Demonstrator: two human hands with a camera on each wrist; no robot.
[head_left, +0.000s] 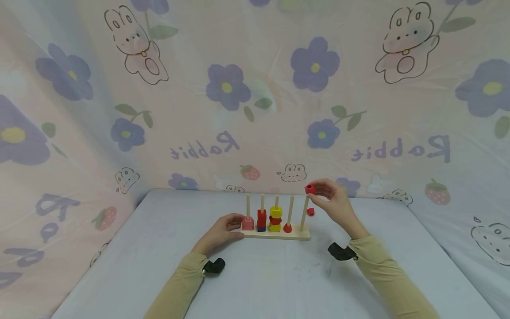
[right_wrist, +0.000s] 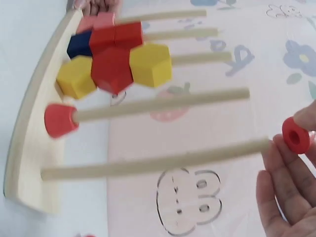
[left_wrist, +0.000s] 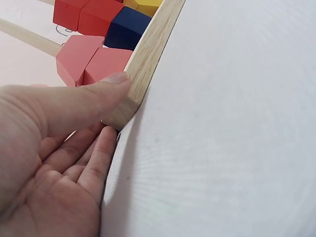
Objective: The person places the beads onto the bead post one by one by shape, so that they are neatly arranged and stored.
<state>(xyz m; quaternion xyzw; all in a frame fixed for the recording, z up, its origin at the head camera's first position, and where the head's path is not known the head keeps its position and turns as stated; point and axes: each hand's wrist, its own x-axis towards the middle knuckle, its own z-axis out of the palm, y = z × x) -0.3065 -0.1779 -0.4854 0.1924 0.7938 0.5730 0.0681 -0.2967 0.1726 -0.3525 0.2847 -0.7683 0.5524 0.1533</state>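
Note:
A wooden peg stand point(head_left: 279, 235) with several upright pegs stands on the table. My left hand point(head_left: 221, 231) holds its left end, the thumb point(left_wrist: 106, 91) against the front edge in the left wrist view. My right hand point(head_left: 334, 204) pinches a red bead point(right_wrist: 287, 132) between thumb and fingers. That bead is just above the tip of the rightmost peg point(right_wrist: 158, 159), apart from it, its hole showing. A red cone-shaped bead point(right_wrist: 60, 120) sits at the foot of the neighbouring peg. The middle peg carries yellow and red beads point(head_left: 275, 219).
Pink blocks point(head_left: 248, 223) sit on the leftmost peg, and red blocks point(head_left: 261, 217) over a dark blue one point(head_left: 261, 229) on the second. A loose red bead point(head_left: 311, 212) lies behind the stand's right end. A patterned curtain point(head_left: 271, 124) hangs behind the table point(head_left: 271, 283).

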